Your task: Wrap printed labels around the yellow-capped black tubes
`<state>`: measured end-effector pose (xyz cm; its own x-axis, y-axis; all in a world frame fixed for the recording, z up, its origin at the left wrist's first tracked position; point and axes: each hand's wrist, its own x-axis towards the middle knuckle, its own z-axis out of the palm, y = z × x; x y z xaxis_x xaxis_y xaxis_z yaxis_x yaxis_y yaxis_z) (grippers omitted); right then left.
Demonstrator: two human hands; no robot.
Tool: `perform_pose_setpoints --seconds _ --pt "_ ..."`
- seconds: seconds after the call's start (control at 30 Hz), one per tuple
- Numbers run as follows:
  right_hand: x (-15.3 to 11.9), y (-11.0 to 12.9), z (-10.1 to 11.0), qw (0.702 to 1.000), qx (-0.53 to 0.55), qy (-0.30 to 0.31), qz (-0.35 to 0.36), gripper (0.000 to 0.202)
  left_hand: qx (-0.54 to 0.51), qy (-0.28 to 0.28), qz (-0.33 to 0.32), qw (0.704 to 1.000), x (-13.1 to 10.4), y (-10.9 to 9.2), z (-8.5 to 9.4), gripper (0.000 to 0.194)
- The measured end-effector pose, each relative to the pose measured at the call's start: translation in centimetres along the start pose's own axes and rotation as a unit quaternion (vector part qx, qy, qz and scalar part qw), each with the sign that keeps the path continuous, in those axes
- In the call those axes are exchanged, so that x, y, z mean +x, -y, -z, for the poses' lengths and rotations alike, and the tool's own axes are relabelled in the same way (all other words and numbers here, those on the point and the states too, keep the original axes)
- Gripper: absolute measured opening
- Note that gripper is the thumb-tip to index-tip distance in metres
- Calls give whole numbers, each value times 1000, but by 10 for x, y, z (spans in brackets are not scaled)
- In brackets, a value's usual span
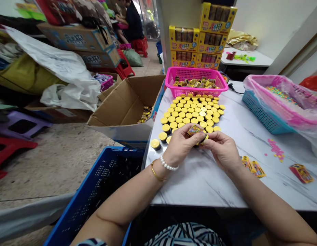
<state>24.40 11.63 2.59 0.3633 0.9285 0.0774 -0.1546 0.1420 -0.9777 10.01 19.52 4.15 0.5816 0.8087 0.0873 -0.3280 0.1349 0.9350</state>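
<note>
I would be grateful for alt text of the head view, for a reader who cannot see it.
A person's left hand and right hand are close together over a white table, a small printed piece in the left and a yellow-and-black pot between them. Beyond stand dozens of yellow-topped pots, with a pink basket of small items behind.

A small packing workshop: matching yellow-capped pots [186, 120] cluster on the desk [184, 189], with a pink parts basket [180, 91], stacked product boxes [211, 41], cartons [76, 40] and a seated co-worker [134, 22] beyond.
</note>
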Motion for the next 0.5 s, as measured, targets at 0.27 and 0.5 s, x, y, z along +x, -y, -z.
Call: perform_pose_setpoints --seconds 0.27,0.5 --pt "8 -4 6 983 -91 -19 158 29 -87 48 25 995 5 -2 4 52" --pt "-8 -9 25 808 -392 22 438 51 108 36 65 991 2 -16 8 39"
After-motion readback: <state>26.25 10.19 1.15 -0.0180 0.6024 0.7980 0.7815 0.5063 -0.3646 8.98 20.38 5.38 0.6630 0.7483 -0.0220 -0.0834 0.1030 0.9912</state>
